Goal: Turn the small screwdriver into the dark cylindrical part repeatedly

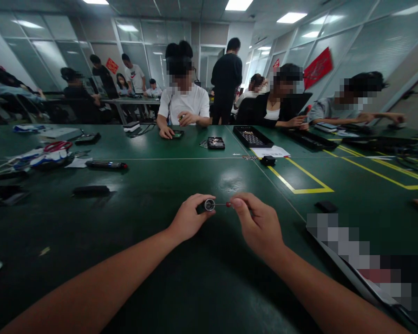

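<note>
- A dark cylinder was held above the green tabletop, gripped between the thumb and fingers of the left hand, with its ringed, metallic end turned towards the camera.
- A thin rod with a red part was pinched at its near end between the thumb and forefinger of the right hand, the red part being just clear of the fingertips.
- The step in hand was judged to be fine work at the cylinder's rim, where the rod was directed from the right (whether contact had been made could not be established).
- For the next move, a steady left-hand grip and close alignment of the rod were judged to be required, as slipping off the curved edge was considered possible.
- Farther off, a small black block was noted beside yellow tape.
</note>
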Motion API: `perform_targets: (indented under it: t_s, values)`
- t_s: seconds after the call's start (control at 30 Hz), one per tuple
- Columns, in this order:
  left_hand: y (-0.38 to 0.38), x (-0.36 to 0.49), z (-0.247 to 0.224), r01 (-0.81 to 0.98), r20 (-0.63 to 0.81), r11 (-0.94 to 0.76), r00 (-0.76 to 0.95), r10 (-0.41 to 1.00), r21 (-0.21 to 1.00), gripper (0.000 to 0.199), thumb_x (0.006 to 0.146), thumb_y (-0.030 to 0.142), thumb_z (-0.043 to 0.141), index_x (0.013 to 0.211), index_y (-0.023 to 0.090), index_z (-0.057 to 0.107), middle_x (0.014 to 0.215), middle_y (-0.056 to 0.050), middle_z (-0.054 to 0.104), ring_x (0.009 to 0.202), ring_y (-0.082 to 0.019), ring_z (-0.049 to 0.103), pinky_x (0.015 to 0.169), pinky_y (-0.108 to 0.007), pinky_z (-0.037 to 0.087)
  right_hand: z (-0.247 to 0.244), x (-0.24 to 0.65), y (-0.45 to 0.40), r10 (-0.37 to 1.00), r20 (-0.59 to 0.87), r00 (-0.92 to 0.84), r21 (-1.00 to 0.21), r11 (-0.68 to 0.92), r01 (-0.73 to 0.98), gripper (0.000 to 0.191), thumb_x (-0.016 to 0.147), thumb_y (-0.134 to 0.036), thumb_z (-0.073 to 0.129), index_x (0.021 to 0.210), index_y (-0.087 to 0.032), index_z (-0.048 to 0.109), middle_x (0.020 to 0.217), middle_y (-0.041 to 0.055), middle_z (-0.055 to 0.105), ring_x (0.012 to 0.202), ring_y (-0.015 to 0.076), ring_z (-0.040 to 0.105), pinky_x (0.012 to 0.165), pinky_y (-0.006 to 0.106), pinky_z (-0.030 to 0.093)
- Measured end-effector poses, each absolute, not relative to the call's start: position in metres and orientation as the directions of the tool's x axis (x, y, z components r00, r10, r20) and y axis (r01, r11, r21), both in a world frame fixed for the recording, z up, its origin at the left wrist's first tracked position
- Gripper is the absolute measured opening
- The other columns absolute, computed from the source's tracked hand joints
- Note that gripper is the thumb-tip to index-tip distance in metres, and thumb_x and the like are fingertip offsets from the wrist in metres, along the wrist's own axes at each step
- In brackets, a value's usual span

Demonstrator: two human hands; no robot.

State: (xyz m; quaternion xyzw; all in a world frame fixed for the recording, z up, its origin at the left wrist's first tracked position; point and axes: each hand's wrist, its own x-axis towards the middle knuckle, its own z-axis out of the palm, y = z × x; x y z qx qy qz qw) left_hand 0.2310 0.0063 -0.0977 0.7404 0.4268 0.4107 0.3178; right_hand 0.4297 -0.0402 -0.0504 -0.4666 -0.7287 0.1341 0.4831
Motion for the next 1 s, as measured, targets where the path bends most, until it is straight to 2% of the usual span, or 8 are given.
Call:
perform_targets:
  t_s: [0.17,0.43,0.5,0.57,0.63,0.67,0.77,1.0]
  values:
    - [0.007,0.23,-0.098,0.377,0.339,-0.421,0.264,0.903,0.825,0.034,0.086,0.016,0.073,0.119,0.024,0.071,0.117,-0.006,0.071,0.114,-0.025,0.063,0.104,-0.043,0.046,-0.052,0.43,-0.04,0.802,0.591,-0.083,-0.653,0.536,0.535,0.019,0.102,-0.032,0.051,0.111,-0.024,0.065,0.091,0.0037,0.075,0.08,0.0209,0.071,0.07,0.034,0.052]
    - [0.005,0.234,-0.096,0.453,0.376,-0.464,0.275,0.885,0.761,0.034,0.088,0.018,0.072,0.121,0.025,0.069,0.117,-0.006,0.072,0.113,-0.025,0.064,0.101,-0.042,0.048,-0.061,0.427,-0.033,0.849,0.528,0.035,-0.769,0.46,0.443,0.024,0.104,-0.04,0.046,0.105,-0.023,0.063,0.084,0.0033,0.072,0.076,0.0201,0.069,0.07,0.035,0.052]
    - [0.008,0.232,-0.093,0.483,0.427,-0.517,0.292,0.856,0.707,0.033,0.088,0.018,0.072,0.121,0.023,0.069,0.118,-0.006,0.072,0.114,-0.025,0.063,0.102,-0.043,0.047,-0.064,0.427,-0.026,0.875,0.469,0.121,-0.851,0.41,0.329,0.025,0.103,-0.044,0.048,0.102,-0.023,0.062,0.081,0.0029,0.07,0.075,0.0197,0.067,0.071,0.036,0.053]
    - [0.011,0.228,-0.089,0.524,0.461,-0.562,0.323,0.827,0.64,0.031,0.089,0.018,0.072,0.119,0.023,0.07,0.119,-0.006,0.072,0.115,-0.026,0.063,0.103,-0.045,0.046,-0.068,0.429,-0.017,0.923,0.337,0.185,-0.94,0.32,0.117,0.029,0.1,-0.049,0.051,0.096,-0.022,0.062,0.078,0.0017,0.067,0.071,0.0187,0.065,0.07,0.036,0.054]
    - [0.015,0.225,-0.087,0.558,0.464,-0.567,0.33,0.822,0.606,0.03,0.089,0.018,0.071,0.119,0.023,0.07,0.118,-0.006,0.072,0.114,-0.026,0.064,0.103,-0.046,0.046,-0.073,0.432,-0.007,0.972,0.166,0.165,-0.974,0.188,-0.125,0.032,0.094,-0.053,0.057,0.09,-0.022,0.061,0.068,-0.0013,0.061,0.061,0.017,0.06,0.064,0.036,0.055]
    - [0.016,0.223,-0.087,0.568,0.459,-0.558,0.325,0.827,0.605,0.031,0.089,0.017,0.071,0.119,0.023,0.07,0.118,-0.006,0.073,0.114,-0.026,0.064,0.103,-0.045,0.047,-0.075,0.433,-0.003,0.974,0.132,0.183,-0.969,0.166,-0.182,0.032,0.091,-0.054,0.06,0.088,-0.022,0.06,0.067,-0.0022,0.06,0.059,0.0161,0.058,0.062,0.035,0.055]
    - [0.019,0.222,-0.09,0.571,0.447,-0.543,0.315,0.837,0.615,0.032,0.089,0.019,0.072,0.121,0.023,0.07,0.118,-0.006,0.073,0.113,-0.025,0.065,0.102,-0.045,0.047,-0.078,0.434,0.001,0.957,0.173,0.235,-0.966,0.211,-0.148,0.034,0.09,-0.056,0.063,0.092,-0.022,0.061,0.074,-0.001,0.064,0.064,0.0159,0.062,0.066,0.034,0.055]
    - [0.018,0.223,-0.097,0.548,0.454,-0.564,0.338,0.824,0.617,0.033,0.087,0.021,0.076,0.12,0.022,0.07,0.116,-0.006,0.073,0.11,-0.025,0.065,0.1,-0.045,0.049,-0.07,0.428,-0.012,0.916,0.359,0.181,-0.93,0.335,0.148,0.027,0.099,-0.048,0.052,0.095,-0.023,0.06,0.077,0.0008,0.066,0.07,0.0177,0.063,0.07,0.035,0.053]
